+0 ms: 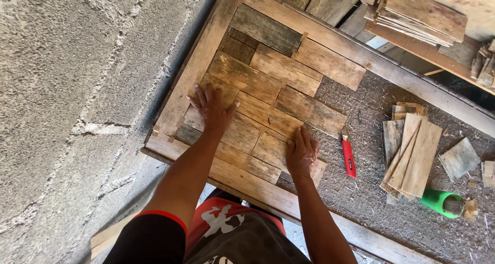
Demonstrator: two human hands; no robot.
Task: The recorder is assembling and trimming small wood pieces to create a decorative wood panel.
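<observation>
A framed board point(191, 73) lies flat before me, partly covered with a patchwork of flat brown wooden pieces point(268, 73). My left hand point(213, 109) presses flat on the pieces near the frame's left rail, fingers spread. Flat on a small wooden piece point(270, 148) near the frame's near rail rests my right hand point(301, 153), fingers together. Neither hand grips anything. The right part of the board shows bare grey matting point(371, 192).
A red utility knife point(349, 158) lies on the matting just right of my right hand. A loose stack of thin wood slats point(412, 153) and a green cylindrical bottle point(441, 202) lie farther right. More stacked slats point(417, 11) sit at top right. A concrete block wall point(67, 104) is on the left.
</observation>
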